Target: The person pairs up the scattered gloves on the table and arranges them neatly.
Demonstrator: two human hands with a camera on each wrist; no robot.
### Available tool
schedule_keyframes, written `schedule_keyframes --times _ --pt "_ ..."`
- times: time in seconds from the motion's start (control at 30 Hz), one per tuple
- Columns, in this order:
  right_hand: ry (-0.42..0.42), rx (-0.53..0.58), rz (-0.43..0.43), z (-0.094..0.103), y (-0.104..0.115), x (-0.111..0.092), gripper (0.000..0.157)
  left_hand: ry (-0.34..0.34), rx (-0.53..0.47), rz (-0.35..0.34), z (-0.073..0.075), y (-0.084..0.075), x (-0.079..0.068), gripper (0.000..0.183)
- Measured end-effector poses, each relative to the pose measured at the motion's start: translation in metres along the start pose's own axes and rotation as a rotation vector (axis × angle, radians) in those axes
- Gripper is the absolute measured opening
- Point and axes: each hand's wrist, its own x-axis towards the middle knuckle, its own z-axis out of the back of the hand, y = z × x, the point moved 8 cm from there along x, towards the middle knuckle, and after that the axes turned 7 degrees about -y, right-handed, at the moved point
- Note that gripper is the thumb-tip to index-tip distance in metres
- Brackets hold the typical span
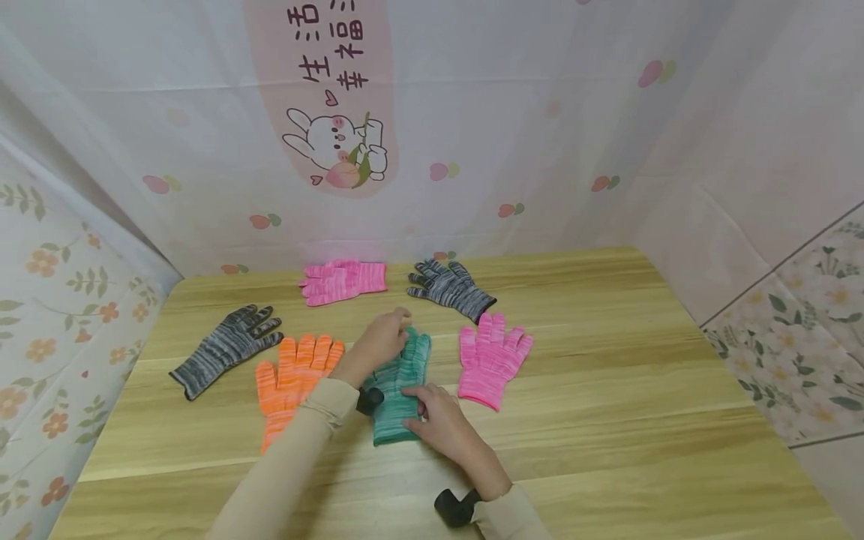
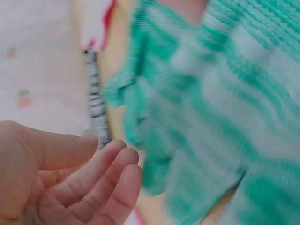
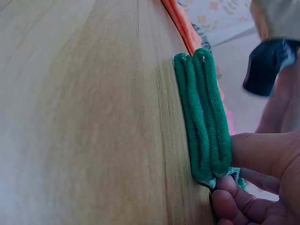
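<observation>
A green-and-white knit glove (image 1: 398, 409) lies on the table, fingers pointing away. In the right wrist view two thick green cuffs (image 3: 218, 112) lie one on top of the other. My left hand (image 1: 383, 337) hovers by the glove's fingertips, its fingers loosely bent and holding nothing; in the left wrist view the left hand (image 2: 79, 183) is apart from the green fabric (image 2: 187, 112). Near the cuff my right hand (image 1: 445, 426) rests its thumb and index finger on the glove. Its other fingers (image 3: 229, 204) bend beside the cuffs' edge.
An orange glove (image 1: 293, 379) lies left of the green one, partly under my left forearm. Beyond are a grey-black glove (image 1: 229, 349), a pink glove (image 1: 343, 281) and another grey-black glove (image 1: 451, 289). A second pink glove (image 1: 494, 358) lies right. A printed curtain (image 1: 513, 135) hangs behind.
</observation>
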Motion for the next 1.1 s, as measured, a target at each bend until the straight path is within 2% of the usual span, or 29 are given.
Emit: schedule_keyframes --times 0.13,0.23,0.4,0.47,0.57,0.67,0.77,0.93,1.0,1.1 --pt "0.003 0.008 -0.009 0.000 -0.001 0.000 0.040 0.003 0.069 -0.060 0.019 -0.012 -0.018 0.028" --pt "0.001 0.015 -0.017 0.001 -0.001 0.000 0.040 0.052 0.142 -0.094 0.023 -0.020 -0.040 0.024" --pt "-0.008 0.024 -0.016 0.002 -0.001 0.001 0.040 0.141 0.232 -0.211 0.006 -0.026 -0.081 0.034" --pt "-0.005 0.027 -0.009 0.002 -0.001 0.002 0.041 0.136 0.261 -0.270 -0.002 -0.025 -0.094 0.044" --pt "0.009 0.070 -0.004 0.002 -0.002 0.003 0.043 0.109 0.290 -0.315 -0.012 -0.019 -0.108 0.057" --pt "0.015 0.133 -0.028 0.004 -0.005 0.006 0.046 0.079 0.316 -0.339 -0.018 -0.014 -0.114 0.062" --pt "-0.017 0.174 -0.082 0.011 -0.012 0.015 0.049 0.067 0.348 -0.360 -0.022 -0.011 -0.117 0.064" --pt "-0.114 0.199 -0.206 0.025 -0.026 0.038 0.048 0.101 0.368 -0.359 -0.026 -0.006 -0.118 0.065" --pt "-0.135 0.216 -0.268 0.028 -0.032 0.048 0.044 0.115 0.369 -0.357 -0.026 -0.006 -0.118 0.065" --pt "-0.127 0.242 -0.339 0.030 -0.038 0.060 0.028 0.127 0.384 -0.357 -0.026 -0.007 -0.116 0.065"
